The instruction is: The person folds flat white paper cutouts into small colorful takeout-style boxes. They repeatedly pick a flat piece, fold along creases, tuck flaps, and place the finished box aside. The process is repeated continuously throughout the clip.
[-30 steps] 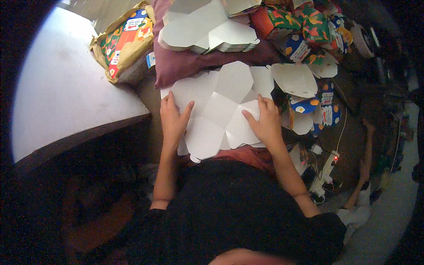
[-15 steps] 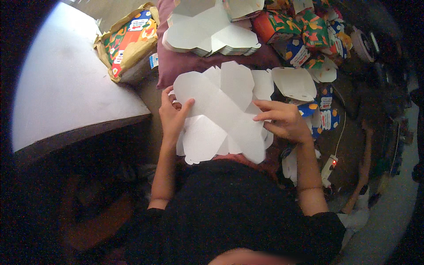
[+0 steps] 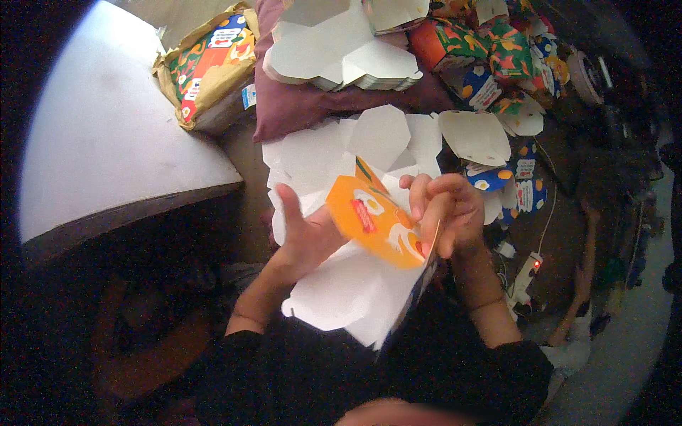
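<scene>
orange-flapped carton (image 3: 373, 221), pinched by right hand (image 3: 453, 213), hides part of spread left hand (image 3: 307, 243); maroon cushion (image 3: 280, 113) beyond.

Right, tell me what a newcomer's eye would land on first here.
First, probably, the orange printed panel of a carton blank, bright against white card, in the middle between the left hand and the right hand. Next come the patterned boxes crowded at the upper right, then the pale tabletop filling the left side, with a colourful package by its far end.
</scene>
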The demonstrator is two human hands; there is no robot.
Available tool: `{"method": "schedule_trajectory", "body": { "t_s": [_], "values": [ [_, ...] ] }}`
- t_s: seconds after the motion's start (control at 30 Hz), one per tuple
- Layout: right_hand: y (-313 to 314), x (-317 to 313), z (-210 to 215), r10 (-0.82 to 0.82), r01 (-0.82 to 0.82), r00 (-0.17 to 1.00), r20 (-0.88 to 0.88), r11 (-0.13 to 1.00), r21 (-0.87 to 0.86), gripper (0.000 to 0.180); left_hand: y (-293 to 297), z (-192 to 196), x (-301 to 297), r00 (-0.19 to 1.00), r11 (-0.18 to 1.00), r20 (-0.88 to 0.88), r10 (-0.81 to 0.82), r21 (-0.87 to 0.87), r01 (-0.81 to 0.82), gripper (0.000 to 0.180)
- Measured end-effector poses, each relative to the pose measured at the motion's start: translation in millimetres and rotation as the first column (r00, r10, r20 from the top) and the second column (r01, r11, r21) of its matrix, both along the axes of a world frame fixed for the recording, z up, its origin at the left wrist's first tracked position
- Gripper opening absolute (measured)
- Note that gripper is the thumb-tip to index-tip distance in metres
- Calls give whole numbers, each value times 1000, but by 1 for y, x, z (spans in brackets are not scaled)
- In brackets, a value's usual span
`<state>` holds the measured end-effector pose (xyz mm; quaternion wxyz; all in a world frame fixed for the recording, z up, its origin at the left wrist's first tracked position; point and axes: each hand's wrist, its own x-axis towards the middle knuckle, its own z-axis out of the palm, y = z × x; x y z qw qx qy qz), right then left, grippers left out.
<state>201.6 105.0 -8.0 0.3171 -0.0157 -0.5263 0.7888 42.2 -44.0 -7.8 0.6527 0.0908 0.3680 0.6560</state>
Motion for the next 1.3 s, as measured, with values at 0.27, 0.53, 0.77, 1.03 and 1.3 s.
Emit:
{"method": "schedule_trajectory", "body": {
  "t_s": [0.27, 0.53, 0.77, 1.03, 1.3],
  "values": [
    [21, -4, 45, -182, -16, 956, 232, 754, 656, 30, 4, 51, -5, 998, 987, -55, -29, -162, 20, 63],
    [17, -9, 48, -268, -193, 897, 350, 477, 858, 24, 7, 59, -6, 989, 969, -150, -18, -246, -20, 50],
    [6, -11, 38, -302, -20, 797, 524, 853, 521, 17, 13, 54, 1, 913, 951, -402, -73, -304, -57, 38],
    [-3, -13, 23, -375, 174, 793, 480, 894, 412, 12, 18, 46, 6, 932, 962, -337, -130, -270, 36, 45],
    [0, -4, 15, -280, 119, 832, 479, 933, 340, 46, 12, 44, 12, 922, 987, -382, 63, -110, -113, 59]
  ]
}}
